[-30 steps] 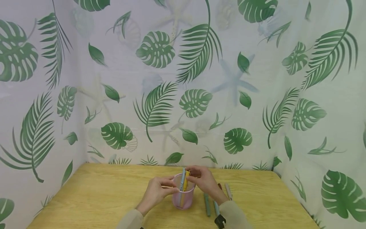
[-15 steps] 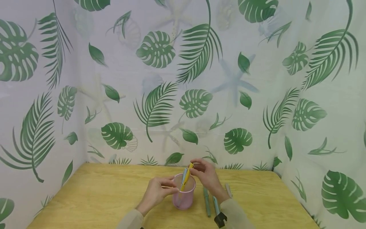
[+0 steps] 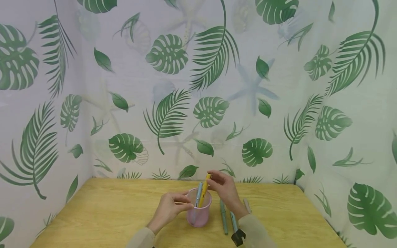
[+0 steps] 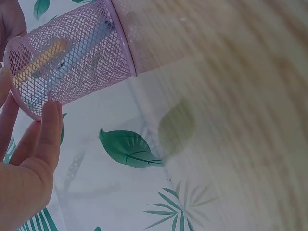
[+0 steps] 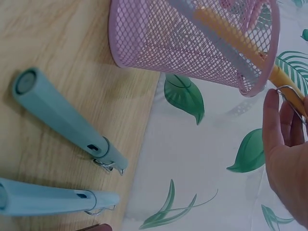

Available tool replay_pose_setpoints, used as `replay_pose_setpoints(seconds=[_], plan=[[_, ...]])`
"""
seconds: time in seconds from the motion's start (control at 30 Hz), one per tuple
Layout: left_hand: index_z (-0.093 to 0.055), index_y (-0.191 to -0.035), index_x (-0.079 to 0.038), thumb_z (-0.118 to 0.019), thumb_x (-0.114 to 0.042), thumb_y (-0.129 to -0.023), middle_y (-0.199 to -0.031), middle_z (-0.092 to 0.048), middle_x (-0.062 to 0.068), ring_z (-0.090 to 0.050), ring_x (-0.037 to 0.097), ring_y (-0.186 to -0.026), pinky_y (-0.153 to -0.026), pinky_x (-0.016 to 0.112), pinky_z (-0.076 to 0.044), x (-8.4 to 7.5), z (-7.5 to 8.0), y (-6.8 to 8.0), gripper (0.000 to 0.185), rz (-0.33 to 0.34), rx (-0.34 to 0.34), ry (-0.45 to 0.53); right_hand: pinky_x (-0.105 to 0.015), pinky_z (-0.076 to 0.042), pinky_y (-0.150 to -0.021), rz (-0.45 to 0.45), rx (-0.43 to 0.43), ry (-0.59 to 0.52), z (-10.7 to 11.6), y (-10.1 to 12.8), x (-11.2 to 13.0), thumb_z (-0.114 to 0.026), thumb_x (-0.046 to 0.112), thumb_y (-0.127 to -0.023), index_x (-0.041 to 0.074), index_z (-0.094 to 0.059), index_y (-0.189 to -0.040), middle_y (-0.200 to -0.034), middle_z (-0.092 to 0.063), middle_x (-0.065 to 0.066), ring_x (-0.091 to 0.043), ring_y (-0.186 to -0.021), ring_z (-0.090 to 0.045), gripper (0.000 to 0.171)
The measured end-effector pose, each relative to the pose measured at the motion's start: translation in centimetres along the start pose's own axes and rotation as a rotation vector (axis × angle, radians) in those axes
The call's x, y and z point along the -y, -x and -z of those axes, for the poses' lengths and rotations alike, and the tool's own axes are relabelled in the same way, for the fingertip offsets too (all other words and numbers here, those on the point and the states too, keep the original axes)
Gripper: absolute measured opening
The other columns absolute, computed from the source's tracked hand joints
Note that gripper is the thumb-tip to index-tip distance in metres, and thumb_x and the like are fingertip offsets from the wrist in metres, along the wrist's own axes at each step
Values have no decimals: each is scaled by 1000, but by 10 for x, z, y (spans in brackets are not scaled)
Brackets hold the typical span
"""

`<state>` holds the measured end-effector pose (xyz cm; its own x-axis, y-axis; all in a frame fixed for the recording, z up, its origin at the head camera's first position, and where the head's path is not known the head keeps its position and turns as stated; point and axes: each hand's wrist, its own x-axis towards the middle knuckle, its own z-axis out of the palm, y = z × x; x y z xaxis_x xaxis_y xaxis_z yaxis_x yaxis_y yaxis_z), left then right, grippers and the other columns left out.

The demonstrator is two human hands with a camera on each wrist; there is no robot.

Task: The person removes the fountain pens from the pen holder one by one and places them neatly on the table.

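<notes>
A pink mesh pen cup [image 3: 198,218] stands on the wooden table. My left hand [image 3: 172,206] pinches its left rim between thumb and fingers, and the left wrist view shows its fingertips against the mesh. Above the right side of the cup, my right hand [image 3: 225,189] pinches the top of a yellow pen [image 3: 204,190] near its wire clip [image 5: 290,91]. That pen leans right, its lower part inside the cup, seen through the mesh in the right wrist view. A light blue pen [image 3: 198,195] stands beside it in the cup.
Right of the cup lie a grey-green pen [image 3: 224,217], a light blue-green pen [image 3: 233,220] and a pale grey pen [image 3: 247,205]. A dark red tip [image 5: 98,227] shows at the right wrist view's bottom edge. Leaf-patterned curtains [image 3: 198,137] surround the table [image 3: 124,206].
My right hand has risen, drawing the yellow pen higher in the cup and tilting it right. My left hand stays at the rim. The dark red pen is now hidden in the head view.
</notes>
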<state>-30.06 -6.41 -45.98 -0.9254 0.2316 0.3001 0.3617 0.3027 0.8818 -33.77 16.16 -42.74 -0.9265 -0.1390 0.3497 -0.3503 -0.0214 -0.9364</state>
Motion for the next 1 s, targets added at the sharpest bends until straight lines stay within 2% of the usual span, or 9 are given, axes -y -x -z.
replay_pose_setpoints(seconds=[0.17,0.53,0.73,1.0], plan=[[-79,-90,-10,-83,-22,-78,-124,-67,16,-65,36,-114,-79,25,-62,0,1,0,17,-10,1,-6,-40,-64,-79,-28,-29,-33,0,-1,0,-67,3,-92,-3,-61,-124,-110,-63,-24,-11,-89,-66,34],[-79,-90,-11,-82,-22,-79,-127,-65,18,-66,34,-112,-79,26,-62,0,2,1,16,-2,4,-10,-40,-64,-74,29,-87,-61,2,-3,2,-65,2,-93,0,-60,-124,-114,-65,-18,-11,-92,-68,32],[-79,-90,-10,-83,-21,-79,-127,-65,18,-66,34,-113,-79,25,-62,-1,2,1,16,-6,1,-5,-38,-65,-71,68,-116,-105,3,-5,3,-66,0,-91,-4,-56,-118,-113,-67,-24,-11,-88,-70,29],[-78,-90,-9,-83,-21,-78,-126,-65,19,-66,34,-112,-78,24,-62,-1,1,3,18,-8,-1,8,-40,-65,-71,50,-146,-91,5,-6,10,-68,0,-90,-6,-58,-118,-117,-66,-27,-11,-88,-70,29]])
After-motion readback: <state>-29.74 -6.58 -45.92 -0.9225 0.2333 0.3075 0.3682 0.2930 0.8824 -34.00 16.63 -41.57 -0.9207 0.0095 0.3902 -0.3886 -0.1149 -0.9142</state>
